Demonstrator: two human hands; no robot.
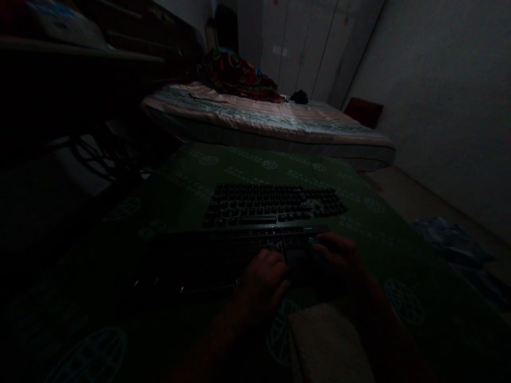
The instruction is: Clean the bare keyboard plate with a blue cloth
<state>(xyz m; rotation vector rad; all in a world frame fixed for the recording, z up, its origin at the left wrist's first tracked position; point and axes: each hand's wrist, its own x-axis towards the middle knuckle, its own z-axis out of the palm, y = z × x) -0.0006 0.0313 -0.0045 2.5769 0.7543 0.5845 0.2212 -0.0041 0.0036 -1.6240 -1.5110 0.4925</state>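
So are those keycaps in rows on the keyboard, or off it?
Off it: the keycaps lie on the green tabletop, whose surface shows between them, beyond the dark keyboard.

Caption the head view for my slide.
In dim light, left hand and right hand at a dark keyboard on a green table, loose keys laid out in rows beyond it.

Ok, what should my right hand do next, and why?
I'd probably have your right hand draw the small pale thing, too dark to identify, along the right end of the keyboard base: it's held there, your left hand rests on the base, and the keycaps lie apart beyond it.
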